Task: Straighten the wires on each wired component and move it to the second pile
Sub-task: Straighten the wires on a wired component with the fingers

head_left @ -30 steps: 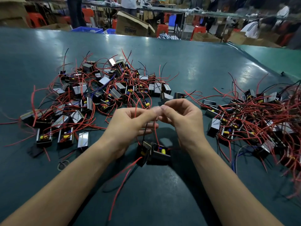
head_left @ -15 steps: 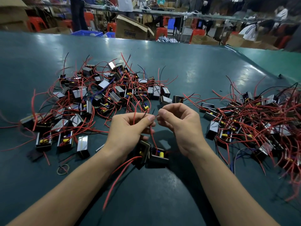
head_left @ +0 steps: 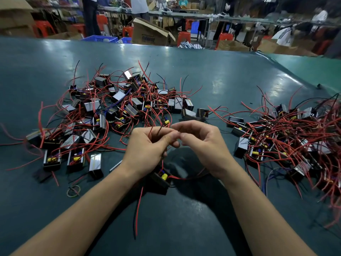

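The wired component (head_left: 160,179) is seen hanging just below and between the hands, nearer the left wrist, its wires running up into the fingers. Wire ends are pinched by the left hand (head_left: 149,146), and the right hand (head_left: 201,143) is curled fingertip to fingertip against it; what it grips cannot be told. Piles lie on both sides. No legible writing is found.

I count two hands, left (head_left: 147,146) and right (head_left: 201,145), two piles of wired components, left (head_left: 114,111) and right (head_left: 287,141), one rubber band (head_left: 73,191).
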